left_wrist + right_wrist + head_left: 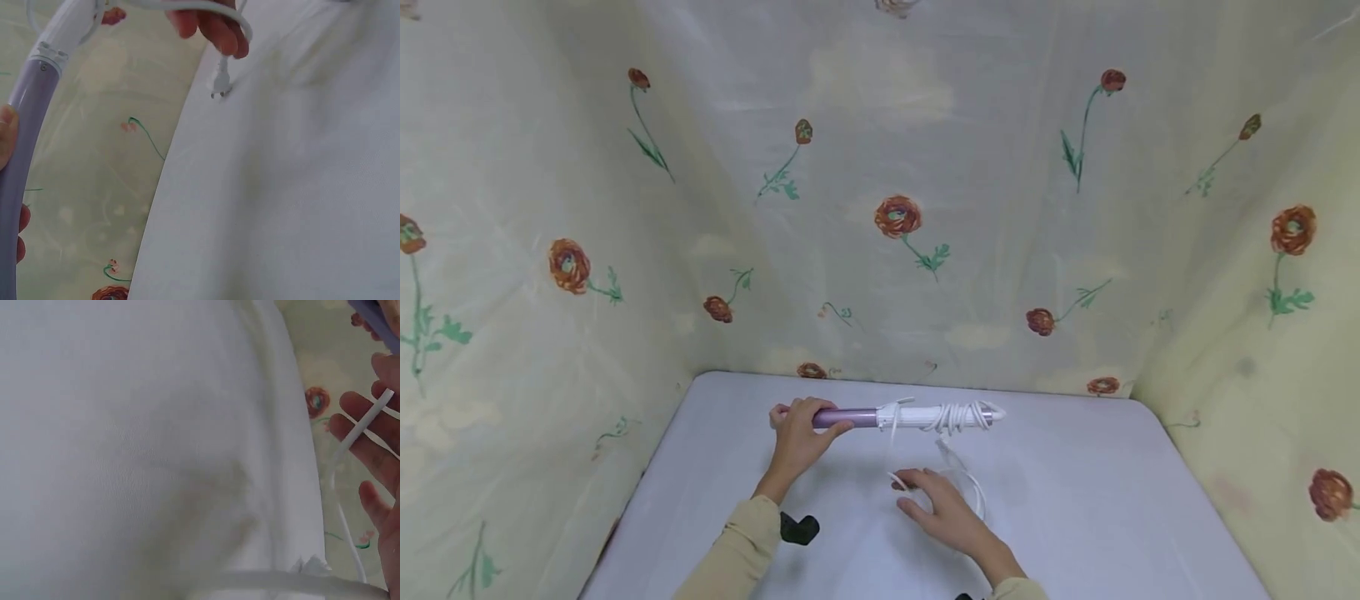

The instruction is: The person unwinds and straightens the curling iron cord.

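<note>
My left hand (799,437) grips the purple part of a long purple-and-white corded wand (856,418), held level above the table. White cord (955,418) is wound in several turns around the wand's white right part. A length of it hangs down to my right hand (946,510), which is below the wand with thumb and fingers apart. In the right wrist view the cord (361,430) lies across the fingers, not pinched by the thumb. Beneath that hand, in the left wrist view, dangles a white plug (220,76) with metal pins.
A white-covered table (1075,483) spreads under both hands. Flower-printed sheeting (992,233) stands behind it and on both sides. A small black object (800,529) shows beside the left sleeve.
</note>
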A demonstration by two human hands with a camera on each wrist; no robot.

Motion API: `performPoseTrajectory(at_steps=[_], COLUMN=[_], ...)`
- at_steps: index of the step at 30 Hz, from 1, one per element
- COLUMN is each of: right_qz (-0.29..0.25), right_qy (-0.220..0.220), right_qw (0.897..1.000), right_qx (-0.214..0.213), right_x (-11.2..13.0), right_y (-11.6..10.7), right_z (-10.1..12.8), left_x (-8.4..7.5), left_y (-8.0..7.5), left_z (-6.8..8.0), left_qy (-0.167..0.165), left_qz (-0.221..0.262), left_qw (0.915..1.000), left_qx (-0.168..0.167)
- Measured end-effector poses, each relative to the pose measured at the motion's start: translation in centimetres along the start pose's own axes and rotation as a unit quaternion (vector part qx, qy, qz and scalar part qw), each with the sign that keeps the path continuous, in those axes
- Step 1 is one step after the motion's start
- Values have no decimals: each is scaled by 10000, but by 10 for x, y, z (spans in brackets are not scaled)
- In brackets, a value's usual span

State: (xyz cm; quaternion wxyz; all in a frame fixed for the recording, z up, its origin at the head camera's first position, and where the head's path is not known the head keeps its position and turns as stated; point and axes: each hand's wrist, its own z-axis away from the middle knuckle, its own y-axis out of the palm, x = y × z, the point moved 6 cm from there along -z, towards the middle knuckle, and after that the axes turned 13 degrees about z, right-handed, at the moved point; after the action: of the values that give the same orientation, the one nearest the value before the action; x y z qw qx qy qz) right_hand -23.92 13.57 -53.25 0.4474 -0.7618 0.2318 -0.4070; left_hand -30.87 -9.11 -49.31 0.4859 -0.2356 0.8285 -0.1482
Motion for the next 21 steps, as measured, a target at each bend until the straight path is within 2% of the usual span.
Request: performPoseTrajectory(at_steps=[5, 9, 12, 16, 21], right_qz=[-1133, -1465, -1221, -462, 305], right_qy=[15, 157, 125, -50, -25], right_qw=[9927, 9855, 9820, 9750, 9695], right_qx=[-404, -838, -1438, -2172, -2433], right_x=[14, 18, 17, 12, -4], right_y=[-11, -29, -51, -87, -125], right_z=[5, 11, 14, 13, 2], left_x=[1, 7, 10, 8, 7], left_y=[-2, -4, -4, -7, -9], left_z=[0, 5, 7, 6, 4], left_qy=[57, -50, -91, -7, 85], left_qz=[-143, -194, -237, -246, -235], left_qw=[9998, 9997, 9997, 9997, 9996], left_qx=[-82, -112, -70, -51, 115])
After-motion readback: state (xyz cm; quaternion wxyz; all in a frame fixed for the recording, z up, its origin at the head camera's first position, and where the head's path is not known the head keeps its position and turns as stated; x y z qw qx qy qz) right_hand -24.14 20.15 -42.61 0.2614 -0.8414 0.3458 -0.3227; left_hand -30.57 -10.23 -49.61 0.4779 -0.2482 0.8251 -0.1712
